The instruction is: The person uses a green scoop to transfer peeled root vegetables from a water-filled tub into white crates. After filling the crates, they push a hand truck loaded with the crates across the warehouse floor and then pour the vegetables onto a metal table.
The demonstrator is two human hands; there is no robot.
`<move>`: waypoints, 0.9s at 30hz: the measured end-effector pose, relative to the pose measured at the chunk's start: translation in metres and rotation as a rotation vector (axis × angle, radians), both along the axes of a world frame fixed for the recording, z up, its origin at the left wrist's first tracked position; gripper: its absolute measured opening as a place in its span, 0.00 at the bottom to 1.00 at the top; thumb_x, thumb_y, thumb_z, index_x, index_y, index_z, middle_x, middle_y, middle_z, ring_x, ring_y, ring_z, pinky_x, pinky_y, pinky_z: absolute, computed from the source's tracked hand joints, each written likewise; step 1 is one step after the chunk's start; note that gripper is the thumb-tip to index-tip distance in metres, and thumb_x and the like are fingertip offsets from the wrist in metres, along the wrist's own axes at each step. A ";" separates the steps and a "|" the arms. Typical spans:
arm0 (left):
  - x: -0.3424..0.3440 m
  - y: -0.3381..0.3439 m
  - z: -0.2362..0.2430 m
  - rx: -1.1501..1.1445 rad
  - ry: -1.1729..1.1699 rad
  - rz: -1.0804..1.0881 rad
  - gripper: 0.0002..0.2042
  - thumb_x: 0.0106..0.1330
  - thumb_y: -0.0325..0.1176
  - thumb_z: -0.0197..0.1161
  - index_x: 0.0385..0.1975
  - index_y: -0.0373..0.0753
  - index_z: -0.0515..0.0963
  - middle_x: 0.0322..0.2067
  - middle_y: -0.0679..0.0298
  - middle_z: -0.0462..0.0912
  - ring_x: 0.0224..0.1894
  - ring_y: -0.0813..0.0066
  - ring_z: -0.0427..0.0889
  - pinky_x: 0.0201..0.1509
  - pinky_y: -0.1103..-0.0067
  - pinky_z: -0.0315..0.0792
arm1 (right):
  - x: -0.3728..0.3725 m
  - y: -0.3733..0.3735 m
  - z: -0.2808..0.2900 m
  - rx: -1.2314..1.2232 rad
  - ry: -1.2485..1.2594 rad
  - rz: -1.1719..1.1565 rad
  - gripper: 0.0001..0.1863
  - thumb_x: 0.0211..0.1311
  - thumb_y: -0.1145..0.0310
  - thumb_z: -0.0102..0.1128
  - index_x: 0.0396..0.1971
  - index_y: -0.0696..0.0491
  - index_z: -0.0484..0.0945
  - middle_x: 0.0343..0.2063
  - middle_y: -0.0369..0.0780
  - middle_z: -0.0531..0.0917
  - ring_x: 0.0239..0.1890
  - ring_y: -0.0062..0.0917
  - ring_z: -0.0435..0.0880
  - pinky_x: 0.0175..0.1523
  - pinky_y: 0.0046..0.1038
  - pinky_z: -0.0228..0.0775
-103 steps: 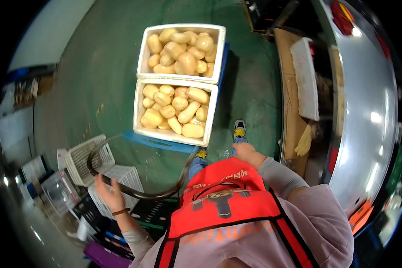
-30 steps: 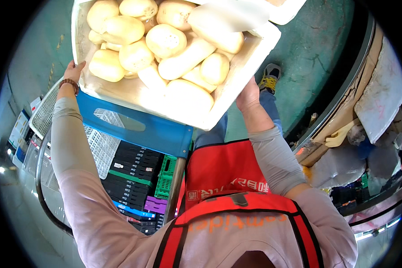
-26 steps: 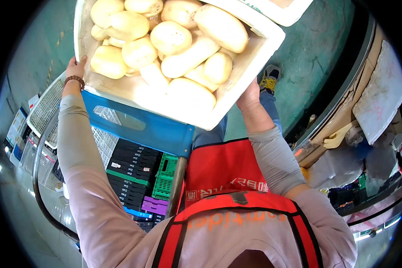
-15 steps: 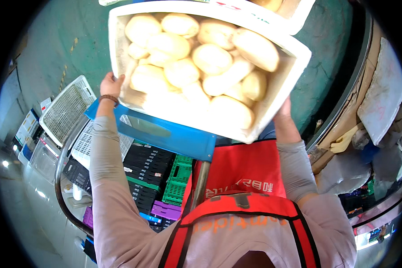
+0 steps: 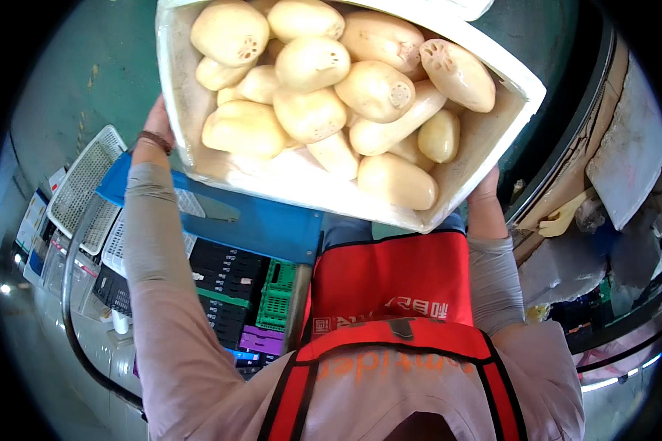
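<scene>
A white foam box (image 5: 171,95) full of peeled lotus roots (image 5: 312,62) is held up in front of me, its open top facing me. The roots are pale cream, and holes show at several cut ends. My left hand (image 5: 159,126) grips the box's left side; its fingers are partly hidden by the wall. At the lower right corner, my right hand (image 5: 485,187) is closed against the box's other side, fingers out of sight behind it.
Beneath the box's near edge is a blue panel (image 5: 254,229) with a metal rail. White baskets (image 5: 84,187), stacked black crates (image 5: 224,275) and a green crate (image 5: 277,294) stand at left. Flattened cardboard and foam sheets (image 5: 629,143) lie at right.
The box has come closer to me and looks larger, with both hands still on it. My left hand has shifted left. The blue panel and crates now appear farther left. The glare on the roots has faded.
</scene>
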State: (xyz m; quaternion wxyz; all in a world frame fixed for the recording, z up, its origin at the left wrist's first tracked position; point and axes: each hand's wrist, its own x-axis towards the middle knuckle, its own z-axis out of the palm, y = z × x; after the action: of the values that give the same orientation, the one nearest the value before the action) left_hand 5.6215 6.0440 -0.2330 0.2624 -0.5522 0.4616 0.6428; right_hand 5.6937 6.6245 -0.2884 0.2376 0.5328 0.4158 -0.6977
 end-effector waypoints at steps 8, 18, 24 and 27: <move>-0.013 -0.008 -0.029 -0.194 -0.061 -0.012 0.23 0.69 0.44 0.46 0.57 0.35 0.67 0.54 0.55 0.74 0.52 0.61 0.76 0.56 0.70 0.71 | 0.006 -0.001 -0.006 -0.159 0.150 -0.167 0.30 0.69 0.51 0.37 0.62 0.56 0.59 0.57 0.45 0.70 0.57 0.37 0.70 0.62 0.38 0.64; -0.002 0.070 0.037 -0.081 0.033 0.045 0.26 0.70 0.48 0.40 0.60 0.35 0.63 0.57 0.54 0.70 0.57 0.57 0.71 0.62 0.66 0.66 | -0.011 0.033 0.013 -0.061 0.080 0.007 0.30 0.68 0.49 0.39 0.60 0.56 0.62 0.54 0.45 0.73 0.53 0.34 0.74 0.59 0.34 0.66; 0.018 0.119 0.098 0.193 0.143 0.008 0.27 0.71 0.48 0.37 0.64 0.36 0.57 0.62 0.55 0.63 0.63 0.57 0.64 0.66 0.66 0.60 | 0.004 0.078 0.151 -0.073 0.181 -0.077 0.27 0.69 0.52 0.38 0.59 0.57 0.65 0.53 0.43 0.74 0.53 0.30 0.74 0.57 0.30 0.67; 0.019 0.164 0.150 0.347 0.233 0.019 0.28 0.71 0.49 0.38 0.65 0.37 0.56 0.64 0.55 0.60 0.64 0.56 0.61 0.68 0.65 0.56 | 0.017 0.113 0.224 -0.001 0.220 -0.019 0.26 0.70 0.53 0.38 0.59 0.55 0.65 0.52 0.41 0.74 0.51 0.26 0.74 0.55 0.29 0.67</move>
State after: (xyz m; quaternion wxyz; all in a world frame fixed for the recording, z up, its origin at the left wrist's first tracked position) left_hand 5.6409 6.2084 -0.0834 0.2925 -0.4251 0.3658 0.7745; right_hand 5.7108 6.7372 -0.0643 0.1840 0.4567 0.4339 -0.7545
